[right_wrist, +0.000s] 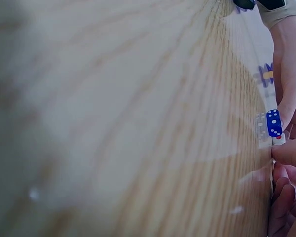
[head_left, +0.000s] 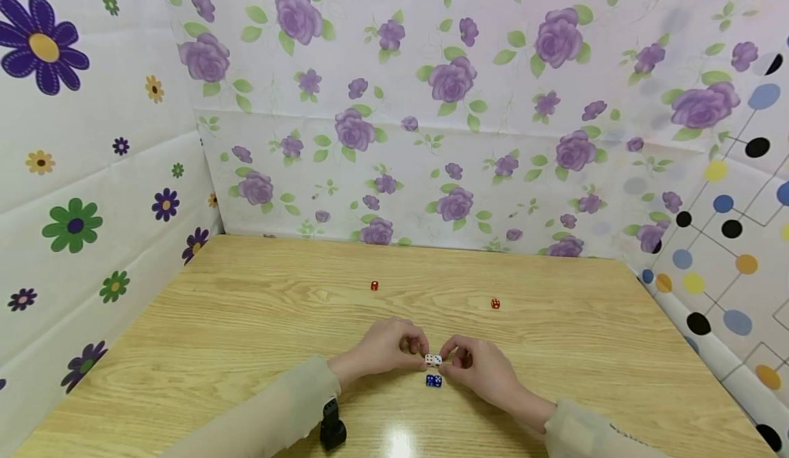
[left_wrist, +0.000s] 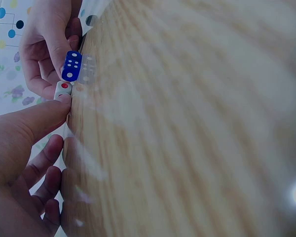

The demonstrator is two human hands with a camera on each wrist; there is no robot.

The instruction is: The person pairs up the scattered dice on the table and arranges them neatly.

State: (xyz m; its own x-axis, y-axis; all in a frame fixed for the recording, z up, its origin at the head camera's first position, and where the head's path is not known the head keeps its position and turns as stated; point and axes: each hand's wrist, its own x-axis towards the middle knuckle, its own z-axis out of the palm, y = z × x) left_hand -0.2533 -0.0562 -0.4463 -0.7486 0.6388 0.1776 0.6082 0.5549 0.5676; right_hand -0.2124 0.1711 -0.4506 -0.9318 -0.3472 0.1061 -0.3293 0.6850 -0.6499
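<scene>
Two white dice stand side by side on the wooden table. My left hand holds the left white die at its outer side, with thumb and forefinger curled. From the other side, my right hand holds the right white die in the same way. Just nearer to me sit two blue dice, a left one and a right one, close against each other. In the left wrist view, the left thumb touches a white die; the right wrist view mostly hides the white dice behind a blue die.
Farther back on the table lie a red die left of centre and another red die to the right. Flowered cloth hangs at the back; patterned cloths line both sides. A black device is by the left sleeve.
</scene>
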